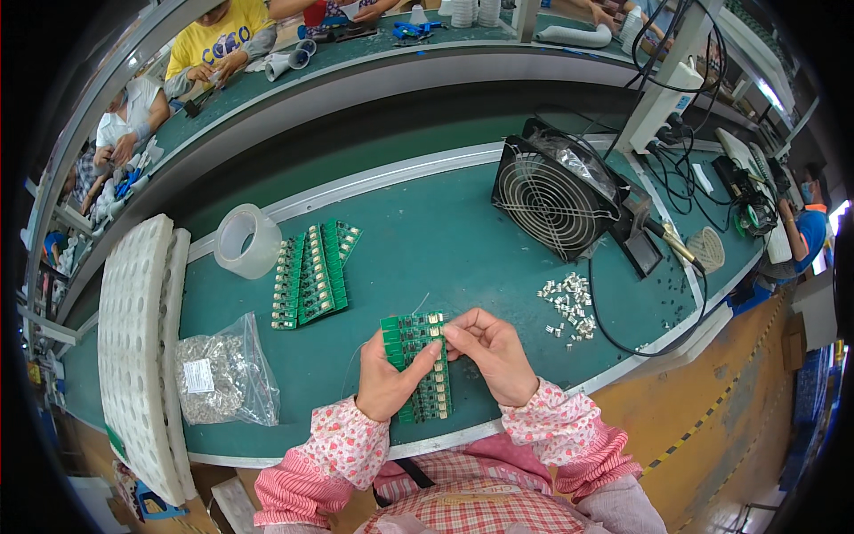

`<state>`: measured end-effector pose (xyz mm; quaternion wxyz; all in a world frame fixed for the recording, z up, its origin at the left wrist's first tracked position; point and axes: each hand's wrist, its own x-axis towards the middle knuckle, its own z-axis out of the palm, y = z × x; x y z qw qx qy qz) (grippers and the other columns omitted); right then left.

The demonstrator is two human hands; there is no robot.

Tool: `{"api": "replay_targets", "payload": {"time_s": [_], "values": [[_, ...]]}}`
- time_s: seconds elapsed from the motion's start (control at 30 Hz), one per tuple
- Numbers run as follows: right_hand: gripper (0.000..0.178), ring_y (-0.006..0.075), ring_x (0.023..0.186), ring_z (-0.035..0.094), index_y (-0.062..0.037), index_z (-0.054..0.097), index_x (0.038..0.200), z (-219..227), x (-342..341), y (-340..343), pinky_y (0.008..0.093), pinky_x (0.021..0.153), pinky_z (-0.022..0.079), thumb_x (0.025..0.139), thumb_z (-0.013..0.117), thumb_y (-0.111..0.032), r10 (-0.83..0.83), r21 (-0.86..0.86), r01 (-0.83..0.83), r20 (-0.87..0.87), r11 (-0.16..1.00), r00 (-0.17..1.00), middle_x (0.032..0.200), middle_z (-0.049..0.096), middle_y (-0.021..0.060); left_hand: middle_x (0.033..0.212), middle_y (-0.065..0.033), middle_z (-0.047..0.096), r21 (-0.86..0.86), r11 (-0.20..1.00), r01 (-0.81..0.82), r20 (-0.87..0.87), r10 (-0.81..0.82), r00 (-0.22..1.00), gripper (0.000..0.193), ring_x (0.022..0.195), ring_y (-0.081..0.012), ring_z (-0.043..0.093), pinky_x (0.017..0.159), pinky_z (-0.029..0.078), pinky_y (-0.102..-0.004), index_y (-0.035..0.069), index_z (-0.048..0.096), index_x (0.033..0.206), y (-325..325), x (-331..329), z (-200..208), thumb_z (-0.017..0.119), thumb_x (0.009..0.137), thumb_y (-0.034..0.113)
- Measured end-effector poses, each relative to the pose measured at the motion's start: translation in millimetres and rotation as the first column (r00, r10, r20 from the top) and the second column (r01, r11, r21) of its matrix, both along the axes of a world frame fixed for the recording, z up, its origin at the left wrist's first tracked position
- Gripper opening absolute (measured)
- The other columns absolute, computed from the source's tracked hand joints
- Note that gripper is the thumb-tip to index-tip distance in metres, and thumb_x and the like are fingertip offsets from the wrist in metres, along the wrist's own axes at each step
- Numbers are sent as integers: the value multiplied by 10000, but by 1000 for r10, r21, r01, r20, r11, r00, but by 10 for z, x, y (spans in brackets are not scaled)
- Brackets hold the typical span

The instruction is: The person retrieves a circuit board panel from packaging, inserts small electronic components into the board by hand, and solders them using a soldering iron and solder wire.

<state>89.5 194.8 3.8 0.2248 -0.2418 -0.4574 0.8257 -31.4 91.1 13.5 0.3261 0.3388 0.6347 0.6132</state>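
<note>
A green circuit-board panel [436, 384] is held in two hands over the near side of the green counter [498, 267].

In the head view, the panel is seen as a long, tilted strip, crossed by rows of small dark components and lined along its right side with a column of pale, blocky connectors. Its left side is gripped by the left hand [388, 381], whose thumb is laid across the face. Its upper right edge is met by the right hand [495, 356], with thumb and fingers drawn together; whether a part is pinched there cannot be told, as the fingertips overlap the edge. The panel's middle is partly covered by the left thumb, its lower left is hidden by the hand, its underside is unseen, and its finest parts are too small to be made out.
</note>
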Motion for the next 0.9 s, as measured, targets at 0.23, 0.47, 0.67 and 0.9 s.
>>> {"api": "replay_targets", "payload": {"time_s": [0.23, 0.47, 0.67, 0.9], "values": [[157, 76, 806, 574, 4, 546, 963, -25, 21, 1, 220, 722, 477, 902, 610, -126, 33, 17, -33, -1, 999, 999, 889, 612, 46, 858, -35, 662, 4, 1000, 6, -34, -6, 999, 204, 756, -76, 601, 674, 492, -238, 0, 611, 972, -26, -6, -15, 697, 798, 62], [149, 96, 840, 569, 2, 506, 952, -102, 13, -70, 235, 757, 479, 903, 601, -101, -76, 92, 81, -62, 992, 995, 912, 598, 68, 840, -30, 661, 16, 999, 35, -113, -33, 993, 228, 744, -76, 605, 671, 491, -239, 4, 612, 970, -14, 30, 30, 717, 774, 54], [178, 90, 822, 582, 14, 513, 968, -143, 20, -67, 238, 742, 491, 900, 611, -119, -97, 128, 108, -91, 986, 991, 907, 598, 72, 849, -22, 639, 24, 997, 68, -101, -65, 993, 251, 754, -83, 604, 671, 490, -233, 5, 602, 979, -3, 33, -14, 718, 759, 43], [265, 250, 832, 549, -90, 621, 891, 99, 655, 237, 357, 719, 451, 685, 756, -188, -633, 996, -82, 42, -35, 773, 855, 574, 67, 853, -26, 646, 8, 1000, 16, 41, -17, 999, 233, 742, -86, 605, 668, 497, -235, 11, 605, 974, -46, -29, -26, 721, 776, 48]]}}
